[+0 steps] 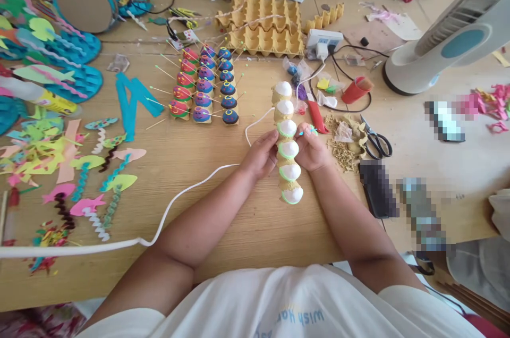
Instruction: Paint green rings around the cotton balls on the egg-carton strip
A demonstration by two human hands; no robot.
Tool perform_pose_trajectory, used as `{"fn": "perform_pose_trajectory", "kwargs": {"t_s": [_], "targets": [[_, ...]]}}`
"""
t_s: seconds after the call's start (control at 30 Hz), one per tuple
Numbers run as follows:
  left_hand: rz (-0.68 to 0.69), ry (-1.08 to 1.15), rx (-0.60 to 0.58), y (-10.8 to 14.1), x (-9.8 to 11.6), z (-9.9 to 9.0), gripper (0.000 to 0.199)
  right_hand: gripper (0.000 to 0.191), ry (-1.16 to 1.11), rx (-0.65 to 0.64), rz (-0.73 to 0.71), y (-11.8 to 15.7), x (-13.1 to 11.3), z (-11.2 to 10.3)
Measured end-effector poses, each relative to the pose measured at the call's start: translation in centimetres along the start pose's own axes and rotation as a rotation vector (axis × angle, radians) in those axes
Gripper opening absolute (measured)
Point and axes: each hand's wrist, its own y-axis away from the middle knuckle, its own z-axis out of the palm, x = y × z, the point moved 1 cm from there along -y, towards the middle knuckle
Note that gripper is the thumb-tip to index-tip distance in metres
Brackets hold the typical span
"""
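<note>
A strip of several egg-carton cups topped with white domes [289,150] is held up above the wooden table. Light green rims show around the lower domes. My left hand [261,154] grips the strip from its left side, with the fingers partly behind it. On the other side, my right hand [313,149] is closed at the strip's right edge, and a small bit of light green and blue material [311,131] shows at its fingertips. Three painted strips, red [182,93], purple [204,85] and dark blue [228,88], stand on the table beyond my left hand.
Scissors [376,140], carton scraps [345,154] and a black phone [377,189] lie right of my right hand. A white cable [175,200] crosses by my left arm. Paper fish [90,205] lie left. Egg cartons [266,24], a power strip [324,40] and a fan [450,40] stand behind.
</note>
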Motion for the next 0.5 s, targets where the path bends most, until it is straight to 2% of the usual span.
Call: {"fn": "perform_pose_trajectory", "kwargs": {"t_s": [0.17,0.37,0.5], "targets": [[-0.015,0.024,-0.007,0.0,0.03,0.03,0.015,0.053,0.055,-0.013,0.006,-0.26,-0.3,-0.48],[-0.046,0.064,0.039,0.16,0.01,0.05,0.015,0.059,0.105,-0.016,0.022,-0.26,-0.64,-0.29],[-0.056,0.088,0.04,0.18,0.26,-0.03,0.022,0.055,0.094,-0.039,0.027,-0.21,-0.43,-0.52]]}}
